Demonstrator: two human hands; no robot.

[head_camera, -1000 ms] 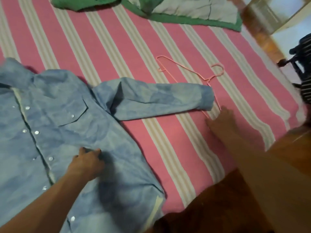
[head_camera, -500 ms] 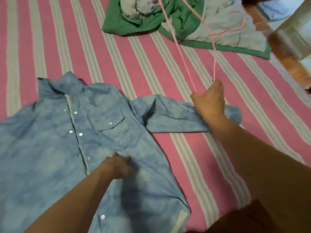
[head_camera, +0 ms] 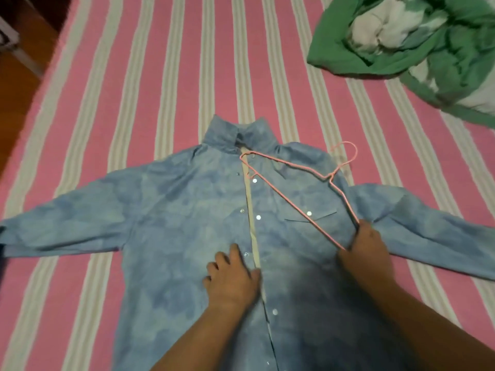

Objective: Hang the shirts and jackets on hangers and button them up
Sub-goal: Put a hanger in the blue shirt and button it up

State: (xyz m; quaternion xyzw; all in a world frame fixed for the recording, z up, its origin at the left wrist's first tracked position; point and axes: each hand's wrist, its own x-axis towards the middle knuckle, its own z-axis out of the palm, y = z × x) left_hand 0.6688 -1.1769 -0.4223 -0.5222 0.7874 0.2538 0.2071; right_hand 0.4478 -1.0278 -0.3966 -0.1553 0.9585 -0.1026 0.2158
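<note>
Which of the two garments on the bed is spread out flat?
The blue denim shirt, lying front up with both sleeves stretched out and the pink hanger resting on it. The green jacket sits crumpled in a heap at the far right.

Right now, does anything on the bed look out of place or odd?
Mainly the green jacket: it lies crumpled in a heap at the bed's far right corner. The pink hanger lies slanted on top of the blue shirt, not inside it, held by the right hand.

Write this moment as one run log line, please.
right hand holds pink hanger | left hand on blue shirt | shirt unbuttoned, flat on bed
</note>
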